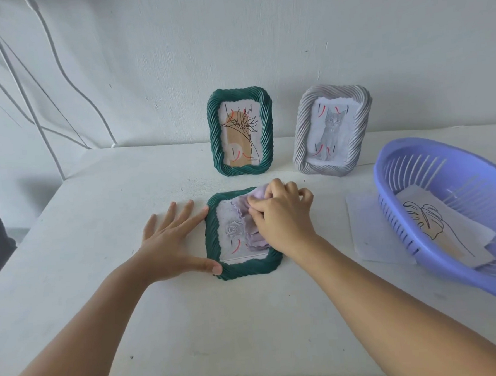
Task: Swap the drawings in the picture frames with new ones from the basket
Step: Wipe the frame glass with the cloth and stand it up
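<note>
Lying flat on the white counter [191, 322]: a dark green rectangular picture frame with a twisted rope-like border [246, 268], its glass showing a pale grey rose drawing [232, 231].

Pressed against that frame's left border: the left hand [169, 245], fingers straight and spread, thumb tip touching the lower left corner, index fingertip at the upper left edge.

Over the frame's right half: the right hand [280, 215], fingers curled and clamped on a crumpled lilac cloth [254, 234] bunched on the glass.

Behind the flat frame, upright near the white wall [232, 43]: a second dark green twisted frame [240, 131] holding a line drawing of a plant on tan, and to its right a silver-grey twisted frame [332, 130] holding a grey kitten picture.

Right of the flat frame, well apart: a lavender slotted oval plastic basket [431, 165], with a sheet bearing a black leaf line drawing [435, 225] lying inside. Between basket and flat frame, a plain white sheet of paper [368, 232], partly tucked under the basket's edge.

Far left of the flat frame, along the wall: thin white cables [46, 84].
</note>
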